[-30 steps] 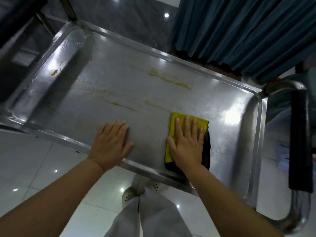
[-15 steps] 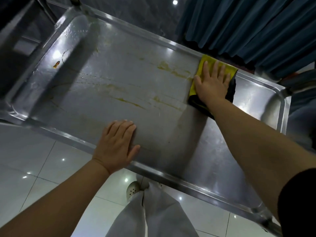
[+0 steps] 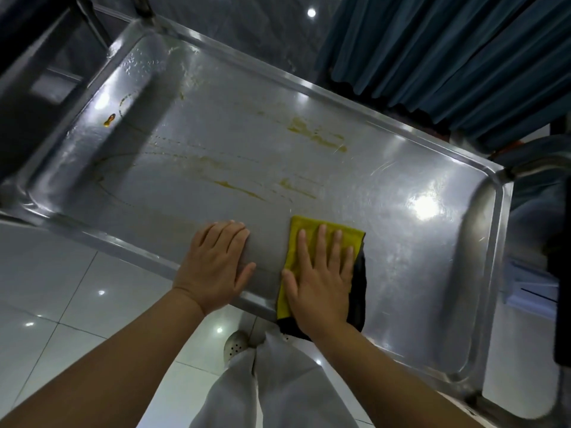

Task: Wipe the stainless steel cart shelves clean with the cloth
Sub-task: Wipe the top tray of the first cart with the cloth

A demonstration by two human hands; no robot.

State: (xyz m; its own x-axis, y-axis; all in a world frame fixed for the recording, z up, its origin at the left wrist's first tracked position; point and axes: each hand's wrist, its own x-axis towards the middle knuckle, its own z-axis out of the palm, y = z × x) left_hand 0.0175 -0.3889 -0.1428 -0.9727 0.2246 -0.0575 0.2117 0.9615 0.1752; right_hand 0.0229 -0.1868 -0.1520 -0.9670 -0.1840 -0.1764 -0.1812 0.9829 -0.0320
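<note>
The top shelf of the stainless steel cart (image 3: 417,257) fills the view, a shallow tray with a raised rim. Yellow-brown streaks (image 3: 315,135) run across its middle, and a small orange spot (image 3: 108,120) sits near the far left end. A folded cloth (image 3: 296,233), yellow on top and black beneath, lies flat at the shelf's near edge. My right hand (image 3: 321,279) presses flat on the cloth with fingers spread. Just left of it, my left hand (image 3: 216,264) rests palm-down on the bare steel by the near rim.
A dark blue curtain (image 3: 448,50) hangs behind the cart's far side. The cart's black-gripped handle (image 3: 560,273) runs along the right end. White floor tiles (image 3: 61,288) lie below, with my grey trouser legs (image 3: 272,384) and a white shoe (image 3: 235,345) under the near rim.
My right hand has drawn the cloth back from the far rim to the near edge of the shelf. My left hand has stayed put on the steel.
</note>
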